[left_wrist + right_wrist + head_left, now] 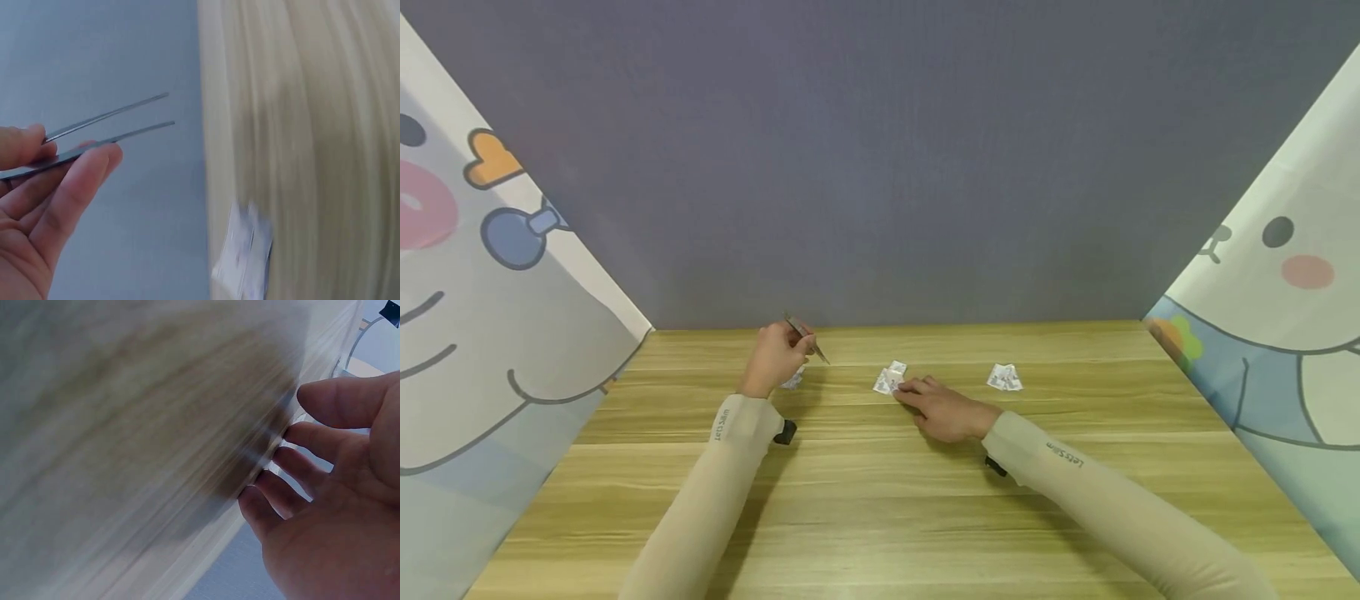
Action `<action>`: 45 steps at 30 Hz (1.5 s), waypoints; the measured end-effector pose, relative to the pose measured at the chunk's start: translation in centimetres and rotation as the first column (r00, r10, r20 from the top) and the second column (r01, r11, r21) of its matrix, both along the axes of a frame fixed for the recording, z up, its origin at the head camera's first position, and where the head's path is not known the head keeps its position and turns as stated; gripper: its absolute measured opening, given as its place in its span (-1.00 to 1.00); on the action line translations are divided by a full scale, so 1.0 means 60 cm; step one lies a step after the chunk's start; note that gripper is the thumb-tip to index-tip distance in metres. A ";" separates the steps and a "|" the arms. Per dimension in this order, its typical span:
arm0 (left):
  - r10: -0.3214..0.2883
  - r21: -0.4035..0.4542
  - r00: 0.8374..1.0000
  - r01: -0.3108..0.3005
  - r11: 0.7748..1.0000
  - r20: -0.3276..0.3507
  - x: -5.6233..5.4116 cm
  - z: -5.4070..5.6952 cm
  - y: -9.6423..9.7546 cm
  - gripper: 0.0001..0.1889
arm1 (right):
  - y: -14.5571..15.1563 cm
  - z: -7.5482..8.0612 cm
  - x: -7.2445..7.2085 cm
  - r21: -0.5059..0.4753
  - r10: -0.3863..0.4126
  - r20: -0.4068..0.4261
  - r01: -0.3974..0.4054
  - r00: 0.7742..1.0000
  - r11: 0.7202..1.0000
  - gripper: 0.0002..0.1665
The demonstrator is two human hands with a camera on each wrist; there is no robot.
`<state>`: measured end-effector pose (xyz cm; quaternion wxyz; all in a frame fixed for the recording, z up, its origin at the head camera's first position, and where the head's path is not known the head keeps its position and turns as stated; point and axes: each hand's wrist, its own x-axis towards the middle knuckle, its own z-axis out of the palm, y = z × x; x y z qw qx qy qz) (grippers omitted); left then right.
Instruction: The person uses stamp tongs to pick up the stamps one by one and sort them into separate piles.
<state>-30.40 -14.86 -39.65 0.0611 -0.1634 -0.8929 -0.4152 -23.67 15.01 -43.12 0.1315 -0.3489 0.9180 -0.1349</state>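
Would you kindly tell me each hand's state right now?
Left hand: holding tweezers, tips apart.
Right hand: open, fingers relaxed, at the middle packets.

Person wears long, pale cream fabric sleeves, left sleeve (703, 508) and right sleeve (1112, 500) alike. Small dark printed lettering (1065, 455), apparently "Lets Slim", near each cuff. Small black blocky device (786, 432) shows at each wrist. Left hand (771, 360), right hand (949, 413) ungloved.

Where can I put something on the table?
Bare table: between the left sleeve and right sleeve; right of the rightmost packets. Crowded: by the middle packets and right hand; by the left packets, left hand and tweezers.
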 end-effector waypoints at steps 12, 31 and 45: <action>-0.093 0.041 0.995 0.092 0.995 0.030 -0.016 -0.026 0.102 -0.92 | 0.000 0.001 0.002 0.037 -0.003 0.015 0.003 1.000 0.999 -0.38; -0.097 0.042 0.995 0.096 0.995 0.026 -0.026 -0.044 0.168 -0.96 | -0.004 0.004 0.003 0.065 -0.007 0.019 0.006 1.000 0.998 -0.37; -0.134 0.006 0.989 0.134 0.991 0.063 -0.016 -0.037 0.167 -0.93 | -0.003 0.001 0.002 0.051 -0.011 0.021 0.010 1.000 0.999 -0.37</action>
